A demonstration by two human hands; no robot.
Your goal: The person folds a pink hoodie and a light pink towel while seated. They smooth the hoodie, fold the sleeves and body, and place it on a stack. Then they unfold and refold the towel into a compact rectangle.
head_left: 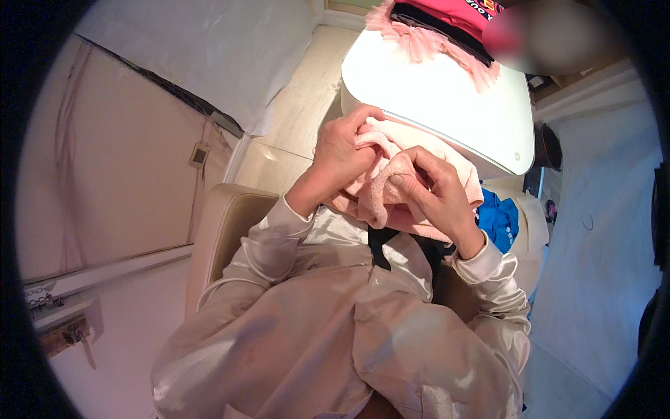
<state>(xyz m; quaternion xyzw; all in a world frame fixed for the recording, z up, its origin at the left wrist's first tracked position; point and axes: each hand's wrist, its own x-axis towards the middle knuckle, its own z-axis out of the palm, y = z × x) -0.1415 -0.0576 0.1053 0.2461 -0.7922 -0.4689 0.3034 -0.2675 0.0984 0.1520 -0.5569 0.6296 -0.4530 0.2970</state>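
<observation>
A bunched pale pink terry cloth (363, 202), towel-like, is held up in both hands above my lap, close to the near edge of the white table. My left hand (344, 150) is closed around a gathered part of it at the upper left. On the other side, my right hand (440, 192) pinches a fold between thumb and fingers. Loose parts of the cloth hang below and spread out behind my right hand. Its full shape is hidden by the folds.
Folded clothes (447, 21), pink and black with pale pink tulle, lie at the far side of the white table (433, 91). A blue garment (497, 220) rests on the right, beside my right forearm. The cream chair (234, 209) has an armrest on my left.
</observation>
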